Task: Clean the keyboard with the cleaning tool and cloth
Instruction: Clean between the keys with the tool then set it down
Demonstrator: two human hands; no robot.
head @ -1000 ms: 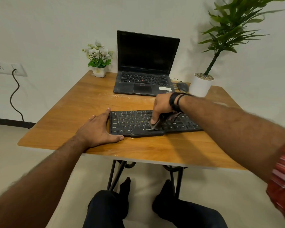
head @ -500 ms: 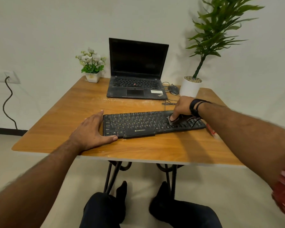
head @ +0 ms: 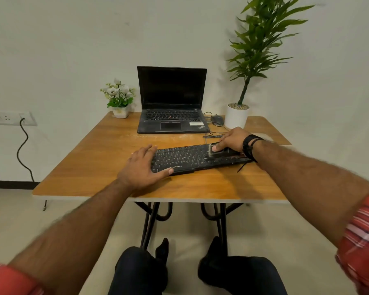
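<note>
Wooden table (head: pixel 94 167): open laptop (head: pixel 172 103) at rear centre, screen dark; small white-flower pot (head: pixel 120 99) to its left; mouse (head: pixel 217 119) and tall potted plant (head: pixel 237 118) to its right. Cable loops (head: pixel 213 136) lie just behind the keyboard.

Keyboard (head: pixel 185 158): black, full-size, near the table's front, lying slightly skewed. Left hand (head: pixel 144 167) rests flat on its left end, fingers straight. Right hand (head: pixel 230 140) grips a dark cleaning brush (head: pixel 218 152), bristles on the keys at the right end.

Head-worn wide-angle view, facing forward and down, table (head: pixel 107 167) near, centred
</note>
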